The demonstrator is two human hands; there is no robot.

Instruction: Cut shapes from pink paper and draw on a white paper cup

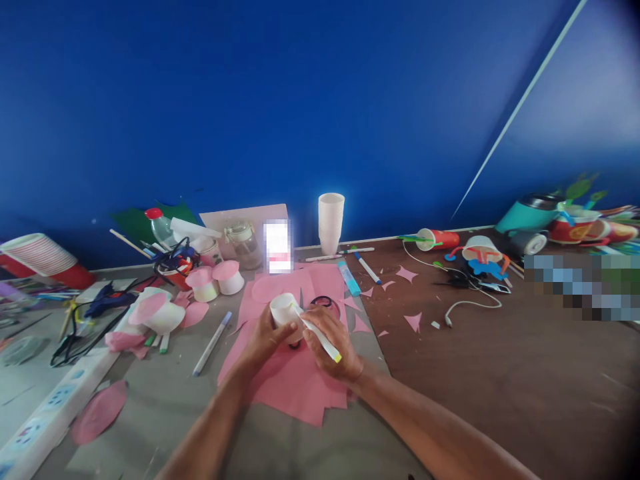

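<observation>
In my left hand (270, 337) is a white paper cup (283, 308), tilted a little, its rim toward the top. My right hand (330, 333) grips a white marker (320, 335) with a yellow end, and its other end meets the cup near the rim. Pink paper sheets (285, 383) lie under both hands. Scissors with black handle loops (325, 302) rest on the paper just behind my right hand, partly hidden. A purple-capped marker (213, 343) lies to the left of the paper.
A stack of white cups (330, 223) stands by the blue wall. At left are pink-topped cups (229, 277), a power strip (55, 407) and a blue glue gun (107, 298). Pink scraps (413, 322), a red cup (440, 239) and a white cable (473, 303) lie at right.
</observation>
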